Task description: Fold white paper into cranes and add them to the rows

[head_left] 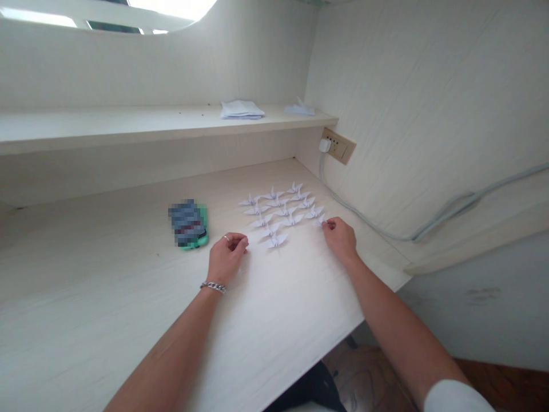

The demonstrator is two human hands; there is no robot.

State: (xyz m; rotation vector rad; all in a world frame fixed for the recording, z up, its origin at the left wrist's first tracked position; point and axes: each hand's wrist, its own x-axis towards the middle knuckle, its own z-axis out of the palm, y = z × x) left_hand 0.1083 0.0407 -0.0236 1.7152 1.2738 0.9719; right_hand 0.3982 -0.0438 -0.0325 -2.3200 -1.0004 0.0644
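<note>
Several small white paper cranes (281, 210) lie in rows on the pale wooden desk (107, 297). My right hand (341, 237) rests at the right end of the rows, its fingertips pinched on one paper crane (319, 220). My left hand (227, 257) lies on the desk just left of the nearest crane (277, 240), fingers curled into a loose fist with nothing visible in them. It wears a ring, and a chain bracelet sits on the wrist.
A phone in a green case (189, 224) lies left of my left hand. On the shelf above are a stack of white paper (241, 109) and a folded paper piece (300, 107). A wall socket (337, 145) with a grey cable (429, 223) runs along the right wall.
</note>
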